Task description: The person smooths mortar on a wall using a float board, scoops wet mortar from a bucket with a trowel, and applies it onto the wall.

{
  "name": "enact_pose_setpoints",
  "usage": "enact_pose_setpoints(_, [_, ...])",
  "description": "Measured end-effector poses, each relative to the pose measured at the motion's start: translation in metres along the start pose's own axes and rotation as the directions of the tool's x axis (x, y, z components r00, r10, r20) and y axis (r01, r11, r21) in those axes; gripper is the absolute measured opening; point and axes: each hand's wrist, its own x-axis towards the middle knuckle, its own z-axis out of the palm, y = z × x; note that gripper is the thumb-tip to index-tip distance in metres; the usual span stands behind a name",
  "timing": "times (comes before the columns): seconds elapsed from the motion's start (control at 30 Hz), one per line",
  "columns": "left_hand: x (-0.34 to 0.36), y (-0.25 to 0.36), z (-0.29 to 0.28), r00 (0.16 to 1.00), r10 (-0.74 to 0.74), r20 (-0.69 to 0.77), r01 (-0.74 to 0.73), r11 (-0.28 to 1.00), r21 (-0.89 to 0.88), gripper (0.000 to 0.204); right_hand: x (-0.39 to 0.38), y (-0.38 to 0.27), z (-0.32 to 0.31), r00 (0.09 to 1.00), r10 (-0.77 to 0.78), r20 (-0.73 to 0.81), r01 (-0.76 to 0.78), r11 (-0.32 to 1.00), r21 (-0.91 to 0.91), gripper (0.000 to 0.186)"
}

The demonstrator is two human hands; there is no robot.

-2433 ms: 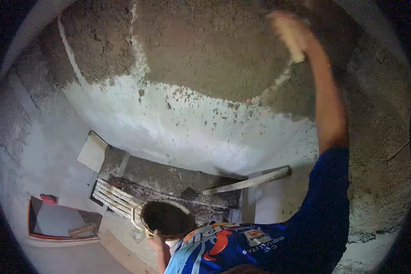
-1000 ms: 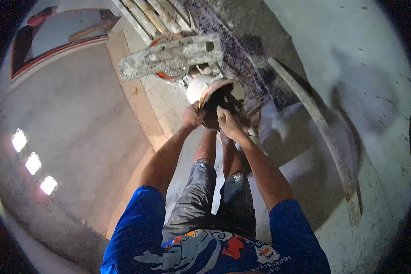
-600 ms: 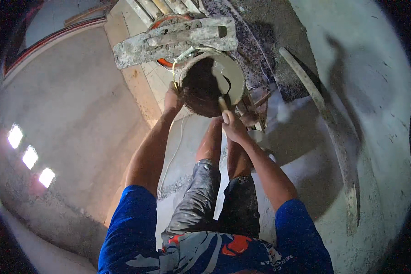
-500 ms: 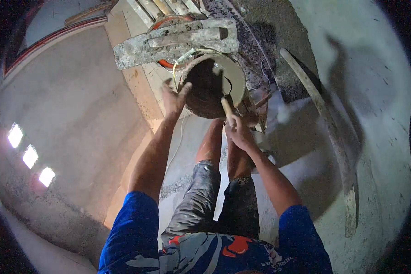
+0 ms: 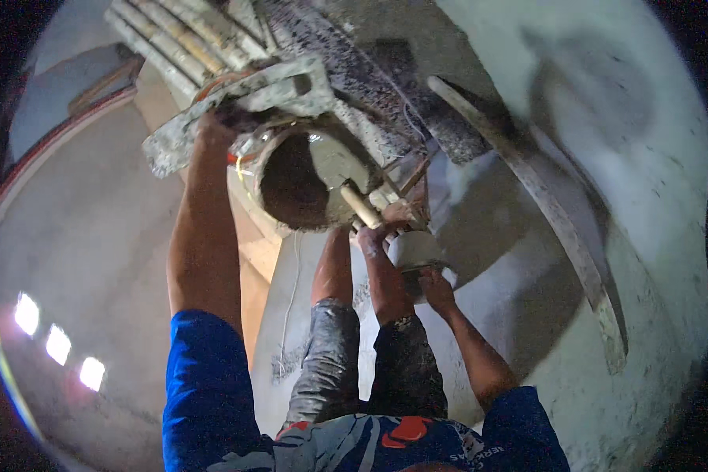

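My left hand reaches far forward, its fingers closed round the handle of a mortar-crusted plastering float. Shadow hides part of the grip. Under the float shows the orange rim of a container. Just nearer is a round bucket crusted with mortar and holding wet grey mix. A tool with a wooden handle leans in it, its head partly hidden, untouched by either hand. Beside my right shin, my right hand is closed at the edge of a small pale rounded container.
Long pole-like pieces lie beyond the float. A long curved board lies at the right. Rough dark mortar spreads at the far side. A thin cord runs over the floor near my legs.
My left hand has left the bucket's rim and gone forward to the float. My right hand has let go of the wooden handle and moved back to the pale container. The view has shifted and turned.
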Motion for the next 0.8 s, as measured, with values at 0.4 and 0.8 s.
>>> enact_pose_setpoints(0.4, [-0.207, 0.196, 0.098, 0.973, 0.074, -0.217, -0.142, 0.938, -0.316, 0.053, -0.163, -0.2, -0.181, 0.722, -0.374, -0.583, 0.518, 0.85, 0.097, 0.04])
enact_pose_setpoints(0.8, [-0.537, 0.383, 0.334, 0.79, 0.156, 0.593, 0.22, 0.831, -0.511, 0.029, -0.373, -0.248, -0.303, 0.497, -0.417, -0.761, 0.269, 0.908, -0.321, 0.063])
